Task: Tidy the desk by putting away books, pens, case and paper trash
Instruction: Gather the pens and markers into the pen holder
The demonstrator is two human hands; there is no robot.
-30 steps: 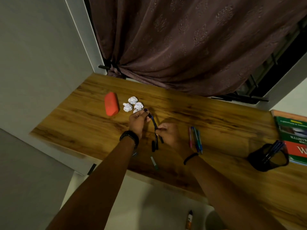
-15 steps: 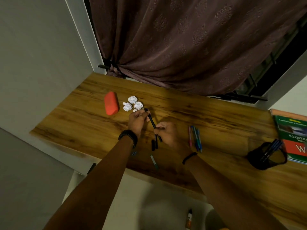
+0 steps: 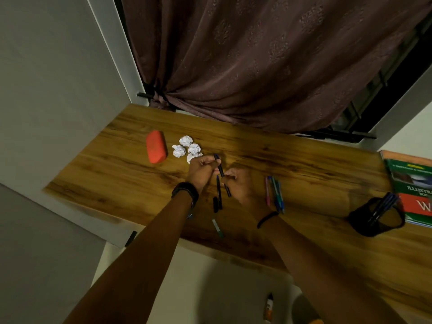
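1. Surface: a wooden desk (image 3: 304,171) with a strong grain, set against a window that a brown patterned curtain (image 3: 257,66) covers. The curtain is gathered and tied at its lower left. A plain grey wall (image 3: 46,90) bounds the desk on the left. A pale floor (image 3: 210,288) shows below the near edge.

2. Left hand (image 3: 202,170): fingers curled, thumb and fingertips pinching the upper end of a dark pen (image 3: 219,166) held above the middle of the desk. A black band is on this wrist.

3. Right hand (image 3: 240,185): fingers curled, fingertips gripping the same pen lower on its barrel. The pen's lower end projects below the fingers.

4. Loose pens: two dark pens (image 3: 218,195) lie side by side on the desk between the wrists. A green pen (image 3: 217,228) lies near the front edge. A set of coloured pens (image 3: 274,194) lies just beside the right wrist.

5. Red case (image 3: 156,147): flat on the desk at the left, with four crumpled paper balls (image 3: 187,148) just beside it.

6. Black mesh pen holder (image 3: 364,220): stands at the right, holding several pens. Stacked books (image 3: 411,181) lie behind it at the desk's right end.
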